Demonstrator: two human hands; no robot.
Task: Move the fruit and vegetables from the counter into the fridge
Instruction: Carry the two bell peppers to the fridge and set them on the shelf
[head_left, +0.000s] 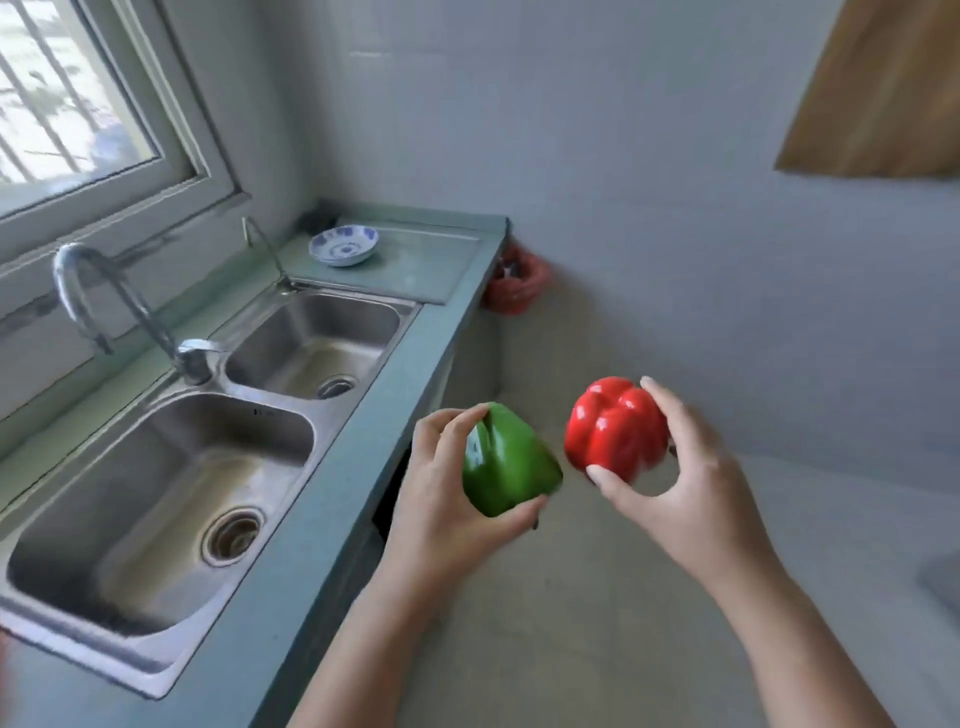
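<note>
Gripping a green pepper (511, 462) in the left hand (441, 504), fingers curled over its top, thumb tucked under its near side. Gripping a red pepper (615, 428) in the right hand (693, 499), thumb low on the near face, fingertips wrapped round the far right side. Both hands clasped firmly round their loads.

Both peppers up in the air, out past the front edge of the table (332, 499), over the pale floor (571, 613). Just beside each other yet apart: green on the left, red on the right and a touch farther off. Slight blur on both.

Over on the left, sunk into the table, a double steel sink (322, 415): large basin near, smaller basin far, a round drain in each. Behind the divide between them, a curved chrome tap (98, 301), arching up under the window (67, 93).

Farther along, on the flat far end of the table, a blue-and-white bowl (344, 245), upright and alone. Beyond the far end, low by the wall, something red and crumpled (517, 288), too blurred to name. High at far right, a wooden panel (883, 93) against the pale tiled wall. At the right edge, a grey shape (943, 577), cut off, impossible to identify.
</note>
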